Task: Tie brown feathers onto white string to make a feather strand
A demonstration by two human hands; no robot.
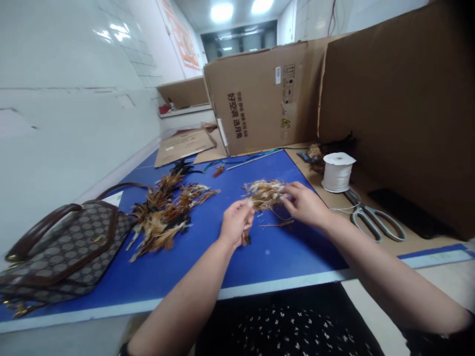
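My left hand (236, 225) is closed in a pinch, with a brown feather (246, 237) sticking out below its fingers and pale string at its fingertips. To the right, my right hand (306, 203) has its thumb and fingers pinched on a thin white string (264, 201) that runs across to the left hand. Just behind both hands lies a small heap of tan and white feathers (263, 188). A thin brown feather (276, 225) lies on the blue table top (285, 257) between them. What is inside each pinch is partly hidden.
Brown and black feathers (163, 217) spread out at left, beside a patterned handbag (77, 247). On the right stand a white spool of string (337, 172), scissors (374, 220) and a black flat object (411, 212). Cardboard panels (263, 99) wall the back and right.
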